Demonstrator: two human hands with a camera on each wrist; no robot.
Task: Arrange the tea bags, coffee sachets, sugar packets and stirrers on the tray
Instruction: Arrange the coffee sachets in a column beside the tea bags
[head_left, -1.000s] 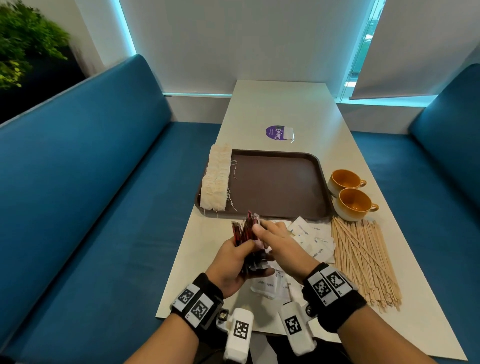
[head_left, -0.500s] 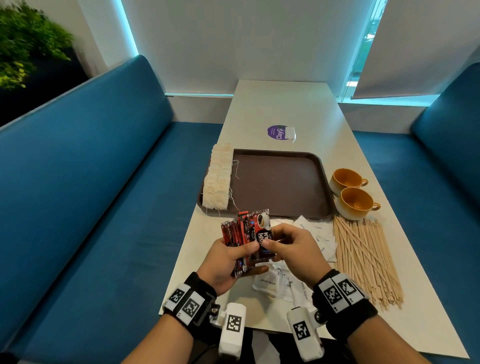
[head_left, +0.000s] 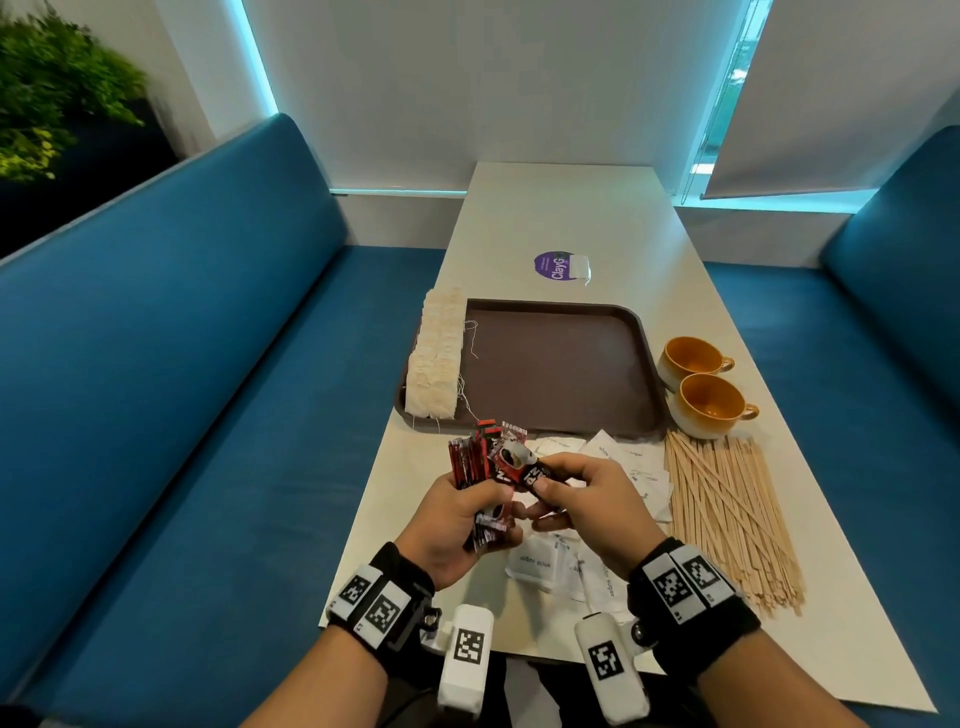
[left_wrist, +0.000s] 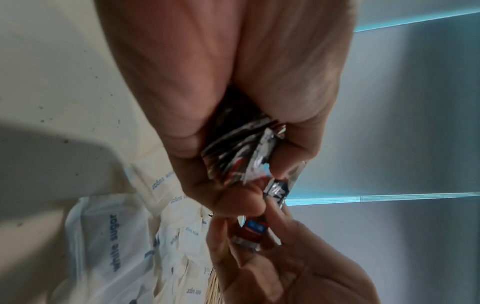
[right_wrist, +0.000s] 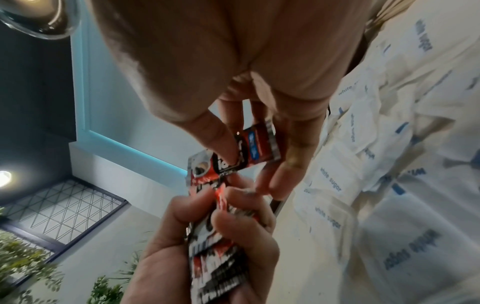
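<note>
My left hand (head_left: 457, 519) grips a fanned bundle of red and black coffee sachets (head_left: 480, 457) above the table's near edge. My right hand (head_left: 582, 499) pinches one coffee sachet (head_left: 527, 470) at the bundle's front, thumb on top. In the right wrist view that single sachet (right_wrist: 249, 152) sits between thumb and fingers, with the bundle (right_wrist: 215, 265) in the other hand below. The left wrist view shows the sachet ends (left_wrist: 241, 156) in my fist. White sugar packets (head_left: 613, 467) lie under both hands. Tea bags (head_left: 439, 358) line the left edge of the brown tray (head_left: 561, 364). Wooden stirrers (head_left: 727, 514) lie to the right.
Two orange cups (head_left: 706, 400) stand right of the tray, just beyond the stirrers. A purple round sticker (head_left: 558, 266) lies on the table behind the tray. Blue bench seats (head_left: 182, 364) flank the table on both sides.
Both hands have lifted the sachet bundle slightly and fanned it out. My right hand shifted from the top of the bundle to pinching one sachet at its front.
</note>
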